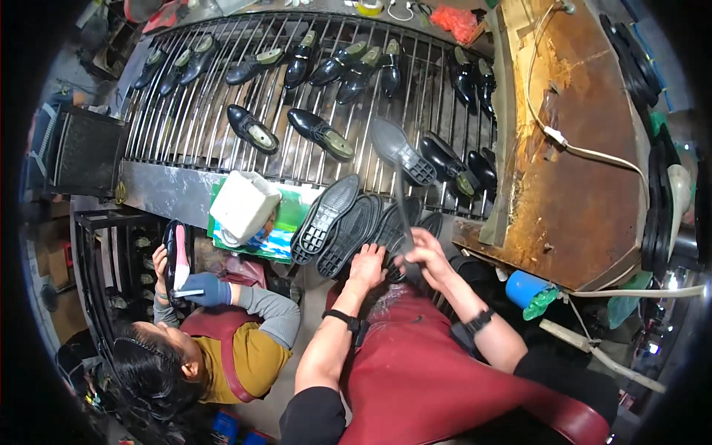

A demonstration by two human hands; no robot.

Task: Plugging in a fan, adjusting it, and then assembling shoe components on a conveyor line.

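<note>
Several black ribbed shoe soles (328, 215) stand side by side, leaning against the rack's near edge at my lap. My left hand (366, 267) is closed over the lower end of a black sole (352, 236), its fingers curled at the edge. Close by on the right, my right hand (429, 259) is closed on a long, thin, dark strip (404, 211) that points up and away. Motion blurs the strip, and I cannot tell whether it is a sole seen edge-on. Beyond its upper end, a grey-black sole (404, 153) shows its tread over the rack, blurred too.
Glossy black shoes on lasts (320, 133) lie across the metal-bar rack (215, 111). A white container (245, 208) stands on a green sheet (300, 204). A worn brown board (578, 170) with a white cable rises at right. At left, a co-worker (237, 341) holds a shoe upper (176, 256).
</note>
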